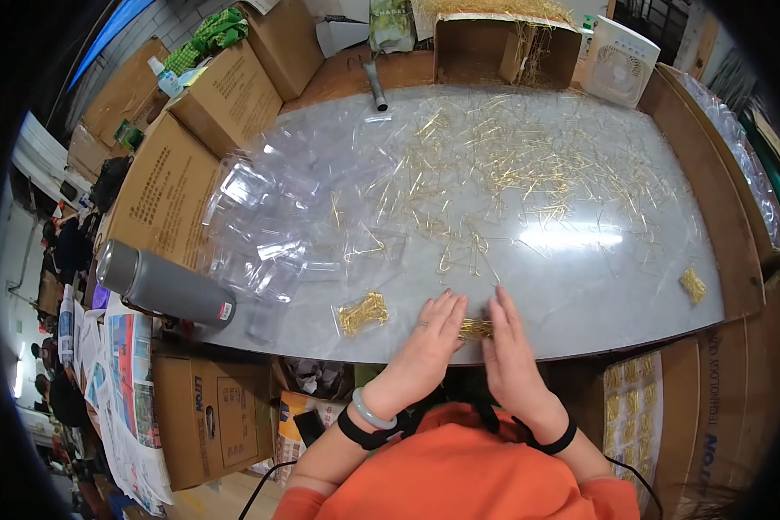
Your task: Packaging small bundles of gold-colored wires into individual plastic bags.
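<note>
Orange shirt (459,472) of the wearer is seen nearest; clock positions are taken from the bundle of gold wire pieces (476,329). This bundle is located at the near edge of the grey surface (485,286), flanked by the left grip (429,340) at its 9 o'clock and the right grip (513,348) at its 3. Both are spread flat, fingers nearly straight, neither curled around the bundle; how firmly it is pressed between them cannot be told. A second gold bundle (363,313) is noted at 9 o'clock, a smaller one (692,285) at 3. A grey bottle (178,288) is also found at 9, tilted in view. Clear plastic packs (273,195) are heaped at 10. Loose gold wire hooks (537,173) are scattered from 12 to 1. Farthest, a white fan (620,65) is placed at 1 o'clock, an open carton (468,52) at 12.
</note>
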A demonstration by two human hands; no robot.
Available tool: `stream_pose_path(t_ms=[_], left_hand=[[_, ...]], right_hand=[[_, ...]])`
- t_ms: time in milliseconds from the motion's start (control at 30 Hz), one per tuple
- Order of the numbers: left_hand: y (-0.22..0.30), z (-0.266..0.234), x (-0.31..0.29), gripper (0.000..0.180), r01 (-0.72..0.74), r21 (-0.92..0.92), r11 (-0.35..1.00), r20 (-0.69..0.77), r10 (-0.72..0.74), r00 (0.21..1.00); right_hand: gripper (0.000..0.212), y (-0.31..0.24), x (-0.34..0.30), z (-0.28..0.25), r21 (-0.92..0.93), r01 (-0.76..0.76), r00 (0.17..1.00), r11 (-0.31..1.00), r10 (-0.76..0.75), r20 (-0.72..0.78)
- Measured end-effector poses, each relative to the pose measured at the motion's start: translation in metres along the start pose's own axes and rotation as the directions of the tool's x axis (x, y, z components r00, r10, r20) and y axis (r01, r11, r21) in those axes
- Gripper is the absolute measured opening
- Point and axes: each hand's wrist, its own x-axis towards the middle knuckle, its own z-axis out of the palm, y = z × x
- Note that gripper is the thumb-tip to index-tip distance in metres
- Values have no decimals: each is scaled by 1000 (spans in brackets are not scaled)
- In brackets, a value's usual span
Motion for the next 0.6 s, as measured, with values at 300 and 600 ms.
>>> stream_pose_path(t_ms=[300,600], left_hand=[[11,8,-3,59,81,-82,993,-161,-93,983],[18,17,-8,56,82,-190,978,-308,-139,941]], right_hand=[[53,0,14,1,-340,166,984,926,-131,124],[48,-3,13,-4,-199,102,991,975,-83,105]])
